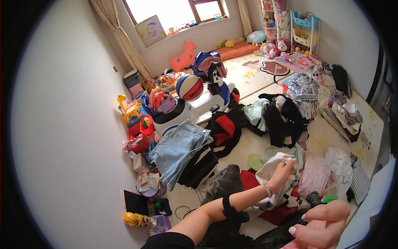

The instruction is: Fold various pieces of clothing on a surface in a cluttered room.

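Note:
My left hand (281, 174), with a beaded bracelet at its wrist and a black strap on the forearm, pinches the edge of a white garment (270, 169). Beneath that garment lies red cloth (273, 214). My right hand (325, 225) is close to the camera at the lower right, its fingers curled; whether it holds anything is not clear. Camouflage cloth (228, 180) is left of the white garment. A pink patterned garment (314, 172) and a sheer white one (339, 163) lie to the right. Light blue denim shorts (183, 146) rest on dark folded clothes (199, 168).
A white and blue ride-on toy (194, 110) carries a basketball (189, 87). Black clothes (281, 124), a patterned pile (303, 90) and folded clothes (342, 115) lie on the play mat (248, 149). Toys and boxes line the left wall; a small pink table (297, 62) stands farther back.

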`<state>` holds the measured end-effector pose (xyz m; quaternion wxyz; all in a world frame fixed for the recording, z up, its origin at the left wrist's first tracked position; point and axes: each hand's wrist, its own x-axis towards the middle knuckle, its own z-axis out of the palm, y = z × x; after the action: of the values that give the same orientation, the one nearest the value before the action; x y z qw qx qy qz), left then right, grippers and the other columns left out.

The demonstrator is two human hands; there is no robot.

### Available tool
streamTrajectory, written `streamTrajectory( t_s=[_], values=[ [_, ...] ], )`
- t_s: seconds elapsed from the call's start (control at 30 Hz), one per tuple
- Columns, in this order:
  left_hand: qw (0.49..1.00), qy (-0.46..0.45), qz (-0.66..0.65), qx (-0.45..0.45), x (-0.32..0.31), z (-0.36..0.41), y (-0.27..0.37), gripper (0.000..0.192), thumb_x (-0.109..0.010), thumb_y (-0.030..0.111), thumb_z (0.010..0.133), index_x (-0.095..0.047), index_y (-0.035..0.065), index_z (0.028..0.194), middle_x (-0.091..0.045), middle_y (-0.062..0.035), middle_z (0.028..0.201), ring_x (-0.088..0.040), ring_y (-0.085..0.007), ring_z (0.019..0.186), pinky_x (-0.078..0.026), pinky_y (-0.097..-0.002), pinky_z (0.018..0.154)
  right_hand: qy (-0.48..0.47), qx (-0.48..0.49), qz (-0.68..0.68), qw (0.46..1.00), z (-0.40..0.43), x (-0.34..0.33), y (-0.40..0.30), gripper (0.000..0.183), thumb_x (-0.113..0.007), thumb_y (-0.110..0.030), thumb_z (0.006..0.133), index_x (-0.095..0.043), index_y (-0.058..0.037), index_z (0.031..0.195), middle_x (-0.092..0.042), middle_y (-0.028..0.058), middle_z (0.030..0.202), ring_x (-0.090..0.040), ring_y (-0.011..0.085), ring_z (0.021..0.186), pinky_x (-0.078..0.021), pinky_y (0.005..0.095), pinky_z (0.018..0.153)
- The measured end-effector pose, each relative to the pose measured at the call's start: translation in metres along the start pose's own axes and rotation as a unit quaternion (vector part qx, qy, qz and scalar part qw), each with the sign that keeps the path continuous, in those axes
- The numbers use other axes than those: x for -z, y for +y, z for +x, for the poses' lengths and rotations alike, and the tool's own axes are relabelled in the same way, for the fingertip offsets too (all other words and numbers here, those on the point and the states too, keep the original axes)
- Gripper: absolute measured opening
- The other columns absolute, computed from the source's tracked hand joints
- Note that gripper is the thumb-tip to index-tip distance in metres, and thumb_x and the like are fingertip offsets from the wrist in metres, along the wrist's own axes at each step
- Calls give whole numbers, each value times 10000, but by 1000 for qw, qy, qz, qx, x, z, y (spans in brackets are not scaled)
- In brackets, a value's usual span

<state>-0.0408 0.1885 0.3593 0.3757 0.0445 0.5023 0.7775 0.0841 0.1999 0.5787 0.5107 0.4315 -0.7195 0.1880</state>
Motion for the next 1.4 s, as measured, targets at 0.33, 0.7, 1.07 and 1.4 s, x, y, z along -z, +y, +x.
streamTrajectory(
  t_s=[0.33, 0.7, 1.07, 1.4],
  values=[
    [1000, 2, -8, -10, 0, -2, 1, 212, -490, 310, 835, -461, 125, 735, -428, 52, 638, -368, -28, 547, -296, -193, 489, 3, -131, 28, 991, 6, -8, -14, 154, -605, -47, 650, -491, -100, 738, -518, -27, 779, -535, 113, 617, -411, 238, 542],
    [1000, 3, 5, -12, 0, -1, 1, 206, -489, 308, 836, -462, 130, 736, -422, 56, 639, -368, -26, 553, -298, -189, 494, 52, -154, -17, 987, 9, -20, -21, 130, -580, -110, 653, -452, -104, 674, -494, -23, 764, -538, 114, 640, -415, 280, 615],
    [999, -16, 23, 17, 5, 1, -1, 195, -508, 298, 824, -474, 106, 828, -433, 48, 730, -382, -31, 632, -333, -189, 566, 69, -158, -40, 984, 11, -21, -23, 137, -577, -107, 662, -444, -102, 697, -489, -33, 751, -531, 110, 619, -417, 274, 622],
    [1000, 9, 17, -3, 1, 2, -4, 218, -484, 327, 838, -463, 134, 740, -419, 60, 637, -353, -18, 542, -277, -191, 477, 47, -142, -31, 988, 5, -20, -20, 122, -568, -97, 678, -447, -101, 698, -486, -27, 760, -527, 115, 617, -417, 257, 567]
  ],
)
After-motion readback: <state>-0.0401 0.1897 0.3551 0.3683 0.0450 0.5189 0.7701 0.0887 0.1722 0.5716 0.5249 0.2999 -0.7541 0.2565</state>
